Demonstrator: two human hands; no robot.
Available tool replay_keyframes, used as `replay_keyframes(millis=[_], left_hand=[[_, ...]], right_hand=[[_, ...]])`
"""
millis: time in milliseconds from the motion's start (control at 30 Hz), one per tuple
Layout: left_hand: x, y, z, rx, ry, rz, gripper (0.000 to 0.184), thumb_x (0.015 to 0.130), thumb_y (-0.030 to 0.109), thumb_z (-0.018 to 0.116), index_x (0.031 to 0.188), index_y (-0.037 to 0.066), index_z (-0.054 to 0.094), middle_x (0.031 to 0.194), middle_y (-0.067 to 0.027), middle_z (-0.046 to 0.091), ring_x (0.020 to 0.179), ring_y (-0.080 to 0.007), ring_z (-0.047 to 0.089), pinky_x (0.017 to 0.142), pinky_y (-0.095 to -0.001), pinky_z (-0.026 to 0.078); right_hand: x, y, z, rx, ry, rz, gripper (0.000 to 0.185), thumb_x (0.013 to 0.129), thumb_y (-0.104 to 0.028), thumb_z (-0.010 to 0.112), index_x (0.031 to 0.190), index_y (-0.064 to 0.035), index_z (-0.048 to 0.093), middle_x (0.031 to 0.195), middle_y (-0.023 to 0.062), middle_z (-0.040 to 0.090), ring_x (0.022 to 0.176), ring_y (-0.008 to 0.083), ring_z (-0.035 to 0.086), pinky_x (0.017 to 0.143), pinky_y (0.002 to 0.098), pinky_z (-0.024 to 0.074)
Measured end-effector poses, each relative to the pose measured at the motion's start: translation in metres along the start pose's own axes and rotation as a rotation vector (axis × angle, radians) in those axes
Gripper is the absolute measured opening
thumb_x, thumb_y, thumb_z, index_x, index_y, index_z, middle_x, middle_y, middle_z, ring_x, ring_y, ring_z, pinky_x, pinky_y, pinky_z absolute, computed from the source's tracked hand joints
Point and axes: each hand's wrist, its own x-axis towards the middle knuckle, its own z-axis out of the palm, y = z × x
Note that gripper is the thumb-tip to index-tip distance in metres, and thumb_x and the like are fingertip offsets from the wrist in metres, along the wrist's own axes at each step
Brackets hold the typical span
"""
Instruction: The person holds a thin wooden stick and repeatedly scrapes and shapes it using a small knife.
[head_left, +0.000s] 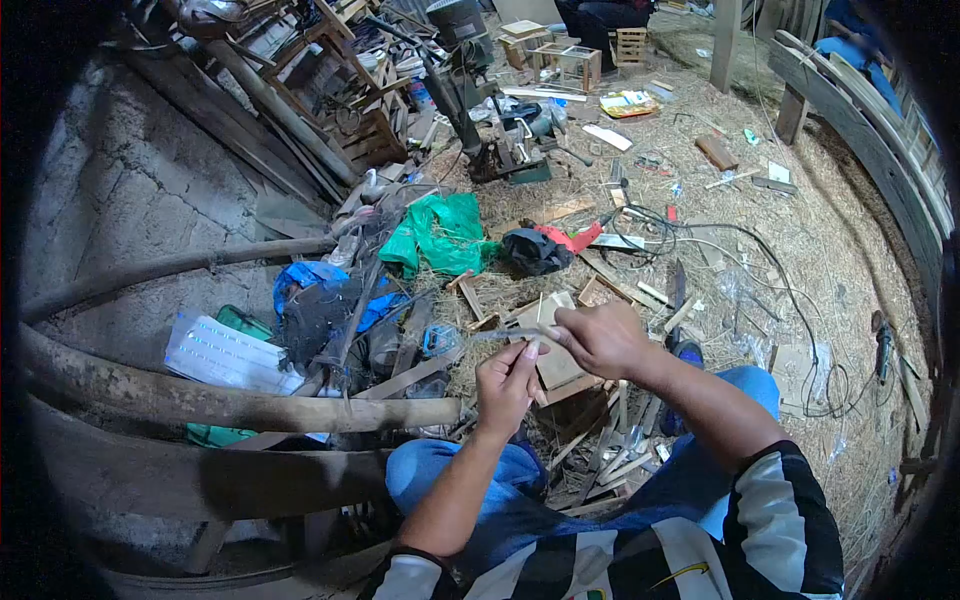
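In front of my knees, my left hand point(508, 385) pinches a small pale piece of wood point(538, 348) between thumb and fingers. My right hand point(603, 340) is closed around the handle end of a knife point(492, 335), whose thin grey blade points left across the top of my left fingertips. The handle itself is mostly hidden by my fingers. Just beneath both hands lies a flat light wooden board point(560, 368), with a wooden box edge below it.
Wood scraps point(610, 470) lie between my feet. A bamboo pole point(250, 395) runs along my left, near a green plastic bag point(435, 235). Black cables point(730, 232) cross the straw floor at right, by a power tool point(882, 345). Two people sit farther back.
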Motion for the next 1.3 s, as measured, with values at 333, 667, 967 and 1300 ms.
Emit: replay_keyframes(millis=[333, 667, 967, 1300], left_hand=[[0.000, 0.003, -0.002, 0.006, 0.000, -0.039, 0.025, 0.100, 0.019, 0.058, 0.102, -0.002, 0.071, 0.058, 0.0040, 0.052, 0.047, -0.0019, 0.044, 0.043, -0.0205, 0.035], [0.002, -0.001, -0.003, 0.091, 0.019, 0.047, 0.026, 0.100, 0.019, 0.059, 0.102, -0.005, 0.071, 0.061, 0.0031, 0.054, 0.050, -0.0021, 0.044, 0.045, -0.0207, 0.035], [-0.001, 0.003, -0.003, 0.051, 0.006, 0.012, 0.026, 0.100, 0.020, 0.059, 0.102, -0.003, 0.071, 0.059, 0.0042, 0.053, 0.049, -0.0020, 0.044, 0.045, -0.0208, 0.034], [0.000, -0.005, 0.000, 0.120, 0.005, 0.075, 0.023, 0.099, 0.016, 0.061, 0.102, -0.003, 0.071, 0.062, 0.0029, 0.055, 0.051, -0.0029, 0.047, 0.047, -0.0217, 0.039]], right_hand=[[0.002, 0.003, -0.018, -0.030, 0.106, 0.128, 0.036, 0.100, -0.044, 0.045, 0.088, -0.0123, 0.057, 0.063, 0.0180, 0.059, 0.062, 0.0421, 0.060, 0.055, 0.0542, 0.0444], [0.004, 0.007, -0.014, -0.103, -0.039, 0.121, 0.043, 0.100, -0.050, 0.040, 0.092, -0.0127, 0.061, 0.071, 0.0165, 0.066, 0.067, 0.0399, 0.065, 0.057, 0.0535, 0.0492], [0.012, 0.034, -0.029, -0.089, 0.176, 0.291, 0.044, 0.102, -0.050, 0.039, 0.093, -0.0128, 0.061, 0.068, 0.0179, 0.064, 0.066, 0.0408, 0.064, 0.057, 0.0538, 0.0474], [-0.001, -0.001, -0.006, -0.080, 0.012, 0.022, 0.042, 0.100, -0.050, 0.041, 0.092, -0.0128, 0.059, 0.070, 0.0139, 0.067, 0.063, 0.0373, 0.065, 0.053, 0.0513, 0.0470]])
